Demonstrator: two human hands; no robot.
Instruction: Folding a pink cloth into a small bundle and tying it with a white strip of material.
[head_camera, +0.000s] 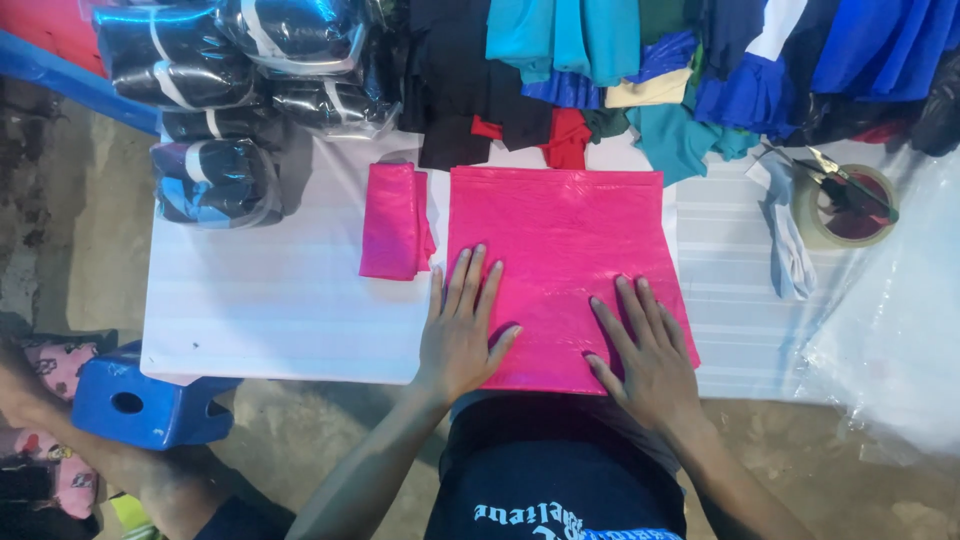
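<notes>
Both hands flat, fingers spread, holding nothing: left hand (462, 335) and right hand (645, 352) press on the pink plastic bag (565, 260) lying on the white counter (280, 310). Folded pink bag (393, 220) just left of it; tape roll (850, 205) well right.

Glossy pink plastic bag (560, 270), smooth white table (280, 310), shiny wrapped bundles (215, 180)
</notes>
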